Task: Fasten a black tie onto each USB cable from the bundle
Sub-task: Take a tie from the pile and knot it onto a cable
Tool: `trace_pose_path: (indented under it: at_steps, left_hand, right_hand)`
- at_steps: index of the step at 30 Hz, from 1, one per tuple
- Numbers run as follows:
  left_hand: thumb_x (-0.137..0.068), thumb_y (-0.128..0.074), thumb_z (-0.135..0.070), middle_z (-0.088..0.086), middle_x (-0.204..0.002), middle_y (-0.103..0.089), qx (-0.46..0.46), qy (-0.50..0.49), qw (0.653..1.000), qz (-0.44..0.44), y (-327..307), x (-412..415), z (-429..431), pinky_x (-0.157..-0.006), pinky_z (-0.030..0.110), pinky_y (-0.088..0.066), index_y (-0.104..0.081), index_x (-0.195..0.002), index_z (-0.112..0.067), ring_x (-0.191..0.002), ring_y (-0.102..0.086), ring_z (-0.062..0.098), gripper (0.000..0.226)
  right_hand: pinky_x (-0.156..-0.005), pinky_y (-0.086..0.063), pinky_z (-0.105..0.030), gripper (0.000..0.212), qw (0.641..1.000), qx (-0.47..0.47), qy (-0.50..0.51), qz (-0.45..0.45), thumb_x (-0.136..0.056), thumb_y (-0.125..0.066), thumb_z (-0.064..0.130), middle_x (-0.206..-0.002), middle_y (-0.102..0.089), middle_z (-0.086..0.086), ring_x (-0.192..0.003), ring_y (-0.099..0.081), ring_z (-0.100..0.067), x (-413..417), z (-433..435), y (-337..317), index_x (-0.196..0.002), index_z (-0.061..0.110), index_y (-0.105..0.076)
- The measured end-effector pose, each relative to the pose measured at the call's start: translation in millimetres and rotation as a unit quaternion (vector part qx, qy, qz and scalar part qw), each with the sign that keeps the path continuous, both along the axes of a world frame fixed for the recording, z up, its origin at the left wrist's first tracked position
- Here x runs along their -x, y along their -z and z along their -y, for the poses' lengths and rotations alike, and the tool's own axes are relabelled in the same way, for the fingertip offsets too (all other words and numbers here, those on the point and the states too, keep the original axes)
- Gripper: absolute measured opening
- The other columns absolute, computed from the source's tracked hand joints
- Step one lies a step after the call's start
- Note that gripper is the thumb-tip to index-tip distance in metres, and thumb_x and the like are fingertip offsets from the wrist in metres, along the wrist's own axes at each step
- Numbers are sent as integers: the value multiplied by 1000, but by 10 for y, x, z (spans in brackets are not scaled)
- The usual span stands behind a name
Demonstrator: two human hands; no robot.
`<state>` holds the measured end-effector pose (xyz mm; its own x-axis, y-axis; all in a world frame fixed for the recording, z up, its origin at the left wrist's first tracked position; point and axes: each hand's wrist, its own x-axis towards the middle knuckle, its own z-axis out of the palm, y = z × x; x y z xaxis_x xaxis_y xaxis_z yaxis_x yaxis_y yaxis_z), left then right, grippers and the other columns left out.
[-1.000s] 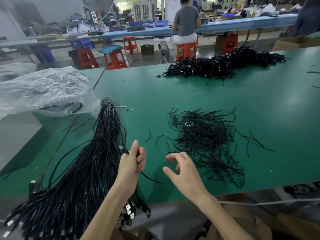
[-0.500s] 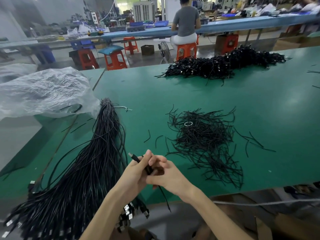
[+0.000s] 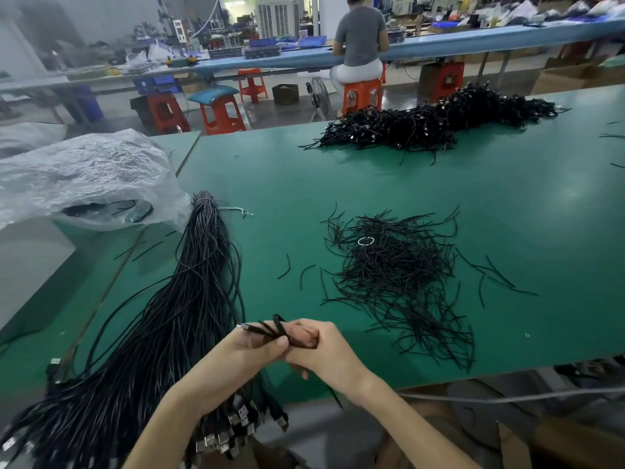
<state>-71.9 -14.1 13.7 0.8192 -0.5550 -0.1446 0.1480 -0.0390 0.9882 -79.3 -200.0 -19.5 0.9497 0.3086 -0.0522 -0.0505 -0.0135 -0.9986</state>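
A long bundle of black USB cables [image 3: 176, 319] lies on the left of the green table [image 3: 507, 211], tied at its far end, with plugs fanned out at the near edge. A loose heap of black ties [image 3: 395, 282] sits at the table's middle. Just above the near edge my left hand [image 3: 250, 350] pinches one black USB cable [image 3: 262, 330], its plug tip pointing left. My right hand [image 3: 324, 350] meets it and grips the same cable, which loops up between the two hands. Its tail hangs down below my right wrist.
A crumpled clear plastic bag [image 3: 84, 177] lies at the far left. A big pile of black cables [image 3: 439, 120] sits at the far edge. Stray ties [image 3: 497, 275] scatter right of the heap. A person sits on an orange stool [image 3: 362, 94] beyond the table.
My right hand came left from open above the table to join my left hand on the cable. The cable now forms a small loop between the hands.
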Motion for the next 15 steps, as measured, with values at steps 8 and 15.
trace_pose_path:
  at_steps: [8,15]
  left_hand:
    - [-106,-46,-7,16,-102,-75,-28,-89,994,56,-44,71,374,-89,26,-55,-62,-88,5,-102,-71,25,27]
    - [-104,-52,-2,-1,-92,-68,-117,60,989,65,-178,39,331,-88,19,-48,-64,-97,4,-94,-65,8,16]
  right_hand:
    - [-65,-53,-21,21,998,57,6,18,-80,-76,32,-88,-74,8,-77,-67,-3,-74,86,38,-98,30,-67]
    - [-87,-56,-41,31,986,152,-54,29,-70,-75,26,-81,-61,7,-78,-57,-10,-105,278,-43,-95,14,-60]
